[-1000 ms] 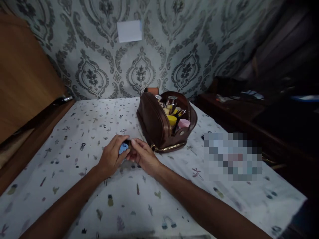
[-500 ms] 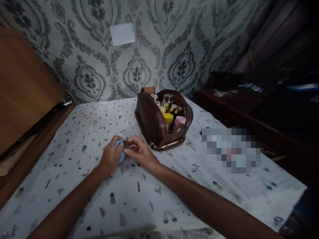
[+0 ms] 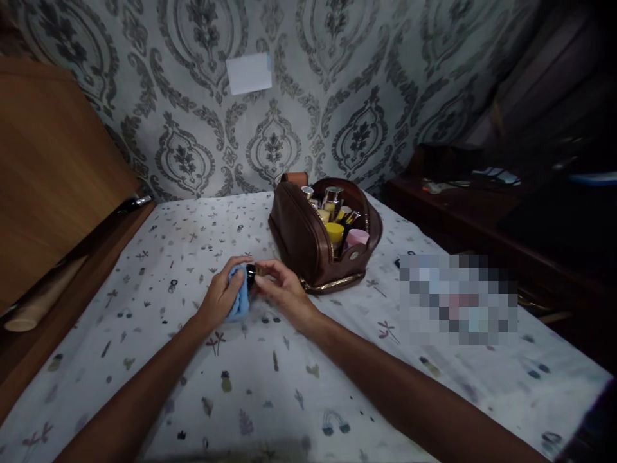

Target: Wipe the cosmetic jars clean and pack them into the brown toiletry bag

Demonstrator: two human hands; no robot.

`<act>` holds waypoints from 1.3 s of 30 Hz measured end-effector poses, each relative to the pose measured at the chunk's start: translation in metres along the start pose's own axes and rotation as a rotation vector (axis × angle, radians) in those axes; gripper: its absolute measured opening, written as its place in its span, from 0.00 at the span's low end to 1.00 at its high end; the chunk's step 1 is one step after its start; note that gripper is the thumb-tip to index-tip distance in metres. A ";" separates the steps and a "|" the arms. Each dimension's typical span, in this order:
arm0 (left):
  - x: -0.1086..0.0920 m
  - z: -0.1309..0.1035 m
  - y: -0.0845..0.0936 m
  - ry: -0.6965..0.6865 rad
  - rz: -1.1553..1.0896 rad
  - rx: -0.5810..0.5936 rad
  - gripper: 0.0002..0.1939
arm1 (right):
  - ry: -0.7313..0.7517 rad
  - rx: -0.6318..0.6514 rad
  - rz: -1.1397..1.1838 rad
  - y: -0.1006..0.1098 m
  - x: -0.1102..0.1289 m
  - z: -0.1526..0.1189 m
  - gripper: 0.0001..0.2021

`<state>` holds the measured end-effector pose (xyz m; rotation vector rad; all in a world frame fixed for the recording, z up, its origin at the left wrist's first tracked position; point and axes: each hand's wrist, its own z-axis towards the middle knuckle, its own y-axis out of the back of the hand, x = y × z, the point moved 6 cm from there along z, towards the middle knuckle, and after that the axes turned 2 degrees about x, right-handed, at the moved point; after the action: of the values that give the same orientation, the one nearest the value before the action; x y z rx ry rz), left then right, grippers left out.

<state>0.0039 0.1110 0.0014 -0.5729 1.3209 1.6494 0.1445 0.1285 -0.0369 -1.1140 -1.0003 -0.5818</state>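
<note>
The left hand [image 3: 216, 299] has its fingers closed around a blue cloth [image 3: 240, 303], bunched against one end of a small dark object [image 3: 250, 274]. The right hand [image 3: 289, 294] grips the other end between thumb and fingertips, its remaining fingers loosely curled. The object is thus held between the two hands, just above the near-middle part of the printed cover [image 3: 270, 386]. Its shiny black side shows in the gap, though I cannot tell exactly what it is. The cloth seems to lie between palm and object so that it presses on the surface, while the pinch at the right end probably keeps the piece steady and leaves the middle uncovered.

Just beyond the right hand, on the far side, stands a brown bag [image 3: 296, 235], its top wide open. Its stiff sides seem to keep the contents upright and within reach: a yellow lid [image 3: 334, 232] and a pink lid [image 3: 357, 238] near the front, with a silver cap [image 3: 333, 195] farther back (the smaller items between them are too crowded to name). A blurred-out patch hides whatever lies on the cover to the right. A white paper [image 3: 249, 73] is on the patterned wall [image 3: 273, 151] at the far side.
</note>
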 end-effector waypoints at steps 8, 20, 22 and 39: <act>-0.007 0.001 -0.003 -0.077 0.014 0.095 0.24 | -0.036 -0.015 0.122 0.001 0.004 0.000 0.22; -0.001 -0.001 -0.005 -0.009 0.074 0.078 0.19 | -0.029 -0.022 0.057 0.005 -0.001 0.003 0.21; -0.001 -0.001 -0.005 -0.012 0.078 0.075 0.19 | -0.027 -0.020 0.052 0.004 -0.001 0.002 0.21; 0.000 -0.001 -0.005 -0.005 0.056 0.089 0.21 | 0.023 0.000 0.041 0.003 0.007 0.003 0.20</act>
<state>0.0080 0.1102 -0.0011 -0.4818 1.4110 1.6270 0.1494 0.1328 -0.0316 -1.1232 -0.9556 -0.5601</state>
